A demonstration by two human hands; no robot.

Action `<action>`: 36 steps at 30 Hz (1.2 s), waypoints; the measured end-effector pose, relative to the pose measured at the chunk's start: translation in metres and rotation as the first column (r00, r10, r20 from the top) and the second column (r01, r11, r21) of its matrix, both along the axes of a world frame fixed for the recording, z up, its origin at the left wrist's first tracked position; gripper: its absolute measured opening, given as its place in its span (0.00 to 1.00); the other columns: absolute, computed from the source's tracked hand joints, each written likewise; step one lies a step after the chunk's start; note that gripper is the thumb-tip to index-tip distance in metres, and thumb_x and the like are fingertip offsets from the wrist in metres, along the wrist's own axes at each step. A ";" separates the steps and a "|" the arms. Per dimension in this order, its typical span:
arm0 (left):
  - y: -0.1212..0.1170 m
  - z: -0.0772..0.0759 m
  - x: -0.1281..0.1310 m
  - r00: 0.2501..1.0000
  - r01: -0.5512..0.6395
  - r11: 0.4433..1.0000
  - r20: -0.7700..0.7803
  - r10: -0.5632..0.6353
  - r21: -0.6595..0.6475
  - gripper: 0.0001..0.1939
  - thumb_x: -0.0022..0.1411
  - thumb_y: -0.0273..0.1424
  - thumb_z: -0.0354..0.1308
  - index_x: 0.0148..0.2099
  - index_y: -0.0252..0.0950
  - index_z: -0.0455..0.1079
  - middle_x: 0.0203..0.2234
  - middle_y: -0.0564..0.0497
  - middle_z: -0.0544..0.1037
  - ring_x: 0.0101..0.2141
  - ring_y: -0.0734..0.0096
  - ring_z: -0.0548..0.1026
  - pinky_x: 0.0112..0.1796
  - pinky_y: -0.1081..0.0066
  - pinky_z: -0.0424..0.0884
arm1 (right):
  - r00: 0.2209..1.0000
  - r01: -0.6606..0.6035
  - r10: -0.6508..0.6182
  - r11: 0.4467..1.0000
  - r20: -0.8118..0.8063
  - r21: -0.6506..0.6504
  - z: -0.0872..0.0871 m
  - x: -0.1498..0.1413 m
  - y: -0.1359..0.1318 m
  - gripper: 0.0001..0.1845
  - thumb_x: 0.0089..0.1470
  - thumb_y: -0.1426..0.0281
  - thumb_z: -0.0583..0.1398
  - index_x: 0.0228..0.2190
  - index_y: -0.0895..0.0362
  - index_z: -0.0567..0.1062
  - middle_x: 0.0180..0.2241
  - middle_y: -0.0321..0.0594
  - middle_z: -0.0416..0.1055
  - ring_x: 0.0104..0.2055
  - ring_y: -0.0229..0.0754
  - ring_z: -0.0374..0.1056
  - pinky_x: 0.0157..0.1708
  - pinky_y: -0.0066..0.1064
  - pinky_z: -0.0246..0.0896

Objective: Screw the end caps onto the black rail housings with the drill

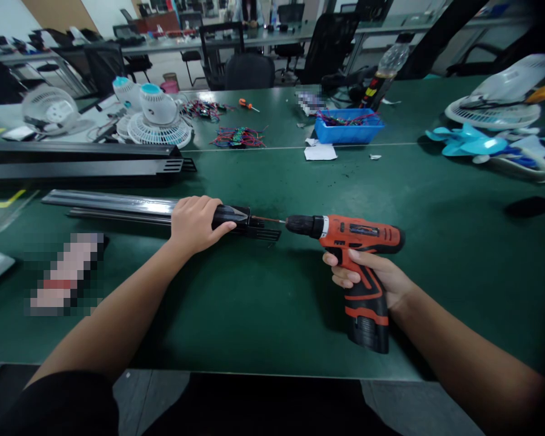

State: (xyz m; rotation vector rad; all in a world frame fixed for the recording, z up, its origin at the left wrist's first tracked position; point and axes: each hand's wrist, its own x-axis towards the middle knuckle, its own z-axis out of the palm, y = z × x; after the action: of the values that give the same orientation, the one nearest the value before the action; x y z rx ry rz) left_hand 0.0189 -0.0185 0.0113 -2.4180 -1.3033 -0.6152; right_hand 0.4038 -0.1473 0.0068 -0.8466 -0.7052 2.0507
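On the green table lies a long black profile (113,201) with a glossy top face and slotted pieces at its right end. My left hand (197,224) is wrapped over it near that end, thumb toward the right. My right hand (367,272) grips the handle of an orange and black cordless drill (361,233), which points left. From its chuck a long thin bit (267,219) reaches to the profile's right end. Whether the tip sits in a screw or a hole there cannot be made out.
More black profiles (77,166) lie behind at left. Fan parts (158,115), wire bundles (238,137), an orange screwdriver (247,105), a blue bin (349,130) and a bottle (384,72) stand along the back. Turquoise fan blades (472,140) lie at right, a blurred-out phone-like object (68,272) at left.
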 end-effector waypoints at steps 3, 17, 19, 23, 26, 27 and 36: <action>0.000 -0.001 0.000 1.000 -0.004 1.000 -0.005 0.004 0.005 0.44 0.72 0.68 0.39 0.48 0.37 0.80 0.37 0.40 0.84 0.40 0.46 0.81 0.44 0.51 0.71 | 1.000 -0.006 0.006 1.000 -0.017 0.005 0.001 -0.002 0.000 0.17 0.54 0.60 0.77 0.37 0.58 0.83 0.29 0.33 0.71 0.23 0.30 0.54 0.28 0.21 0.72; -0.001 -0.001 0.000 1.000 -0.009 1.000 0.026 0.010 -0.019 0.42 0.71 0.68 0.40 0.48 0.39 0.80 0.38 0.39 0.84 0.40 0.46 0.80 0.44 0.51 0.70 | 1.000 0.019 -0.019 1.000 -0.002 -0.007 0.003 -0.004 -0.001 0.18 0.53 0.59 0.79 0.35 0.57 0.82 0.31 0.33 0.72 0.23 0.29 0.54 0.28 0.21 0.71; -0.001 0.000 0.000 1.000 -0.008 1.000 0.029 0.009 -0.027 0.43 0.71 0.69 0.40 0.47 0.38 0.80 0.38 0.39 0.84 0.40 0.45 0.80 0.44 0.50 0.70 | 1.000 0.020 -0.020 1.000 0.000 -0.001 0.002 -0.004 -0.001 0.18 0.53 0.59 0.78 0.36 0.57 0.83 0.32 0.33 0.72 0.24 0.29 0.54 0.28 0.21 0.71; -0.001 0.000 0.000 1.000 -0.004 1.000 0.024 0.004 -0.021 0.43 0.71 0.69 0.40 0.47 0.37 0.80 0.38 0.39 0.84 0.40 0.45 0.80 0.44 0.50 0.70 | 0.999 0.040 -0.040 0.999 0.013 0.010 0.000 -0.003 -0.001 0.17 0.54 0.59 0.78 0.36 0.57 0.82 0.33 0.34 0.72 0.23 0.30 0.53 0.28 0.23 0.70; 0.000 0.000 0.000 1.000 -0.003 1.000 0.017 0.003 -0.005 0.43 0.71 0.68 0.40 0.47 0.37 0.80 0.37 0.39 0.84 0.39 0.46 0.81 0.44 0.51 0.70 | 0.999 0.028 -0.028 1.000 0.035 0.014 -0.001 -0.002 -0.001 0.17 0.55 0.58 0.77 0.35 0.57 0.82 0.33 0.34 0.71 0.24 0.31 0.53 0.28 0.25 0.70; 0.000 0.000 0.000 1.000 -0.004 1.000 0.016 0.004 -0.004 0.42 0.71 0.68 0.40 0.47 0.38 0.80 0.37 0.40 0.85 0.39 0.46 0.81 0.44 0.51 0.71 | 0.999 0.026 -0.027 0.999 0.042 0.018 -0.001 -0.002 -0.001 0.16 0.56 0.58 0.76 0.35 0.56 0.81 0.33 0.35 0.72 0.24 0.31 0.53 0.28 0.25 0.70; -0.001 0.000 0.000 1.000 -0.007 1.000 0.030 0.007 -0.022 0.41 0.71 0.68 0.41 0.47 0.39 0.80 0.38 0.40 0.85 0.40 0.45 0.81 0.45 0.50 0.70 | 0.999 0.013 -0.014 1.000 0.037 0.024 0.001 -0.004 0.000 0.17 0.55 0.58 0.77 0.35 0.56 0.81 0.29 0.34 0.69 0.23 0.32 0.52 0.26 0.24 0.72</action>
State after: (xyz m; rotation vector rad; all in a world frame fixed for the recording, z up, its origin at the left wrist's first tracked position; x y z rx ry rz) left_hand 0.0192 -0.0193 0.0114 -2.4296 -1.3368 -0.6406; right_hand 0.4003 -0.1473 0.0081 -0.8755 -0.7407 2.0152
